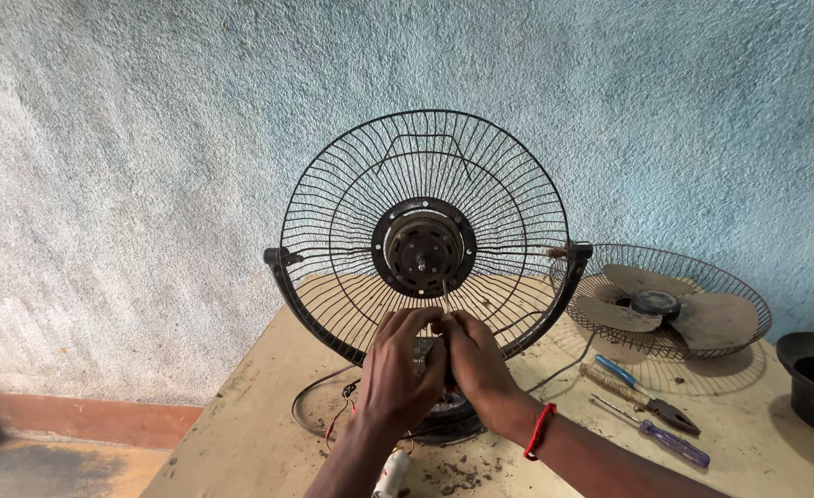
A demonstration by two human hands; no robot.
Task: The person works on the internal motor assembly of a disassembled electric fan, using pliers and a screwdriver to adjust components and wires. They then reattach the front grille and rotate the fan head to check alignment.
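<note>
on table, fan guard (423, 231) upright, facing camera

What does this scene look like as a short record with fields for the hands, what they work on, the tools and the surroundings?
left hand: left hand pressed against the right, fingers pinched at the lower wires of the grille
right hand: right hand, red cord on its wrist, pinching at the same spot
worked on: rear fan guard, black wire, upright with the motor hub in the middle
table: wooden table, dusty
beside: front guard lying flat, holding the fan blades
tools: pliers, purple screwdriver
wall: blue wall, rough
</note>
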